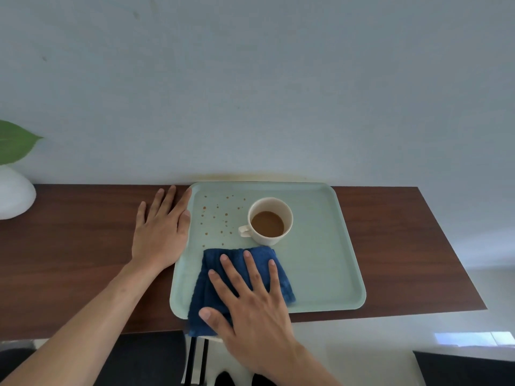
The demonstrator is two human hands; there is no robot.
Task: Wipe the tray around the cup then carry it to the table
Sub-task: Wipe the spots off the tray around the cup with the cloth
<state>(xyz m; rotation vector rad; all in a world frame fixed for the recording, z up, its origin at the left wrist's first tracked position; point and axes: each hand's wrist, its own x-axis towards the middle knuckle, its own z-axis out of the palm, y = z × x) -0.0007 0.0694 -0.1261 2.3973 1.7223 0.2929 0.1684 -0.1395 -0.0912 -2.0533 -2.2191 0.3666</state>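
**Dark wood counter against a pale wall, tray at centre frame**

Nearest me, my right hand [250,299] lies flat with fingers spread on the blue cloth [239,285], which covers the tray's near-left corner and hangs over its edge. At mid-left my left hand [160,232] rests flat on the counter [83,246], fingers straight, its edge against the pale green tray [328,268]. Beyond the cloth stands the cup [269,221] of brown drink, with brown specks [220,218] to its left. At far left sit a white pot [14,193] and a green leaf [15,142]
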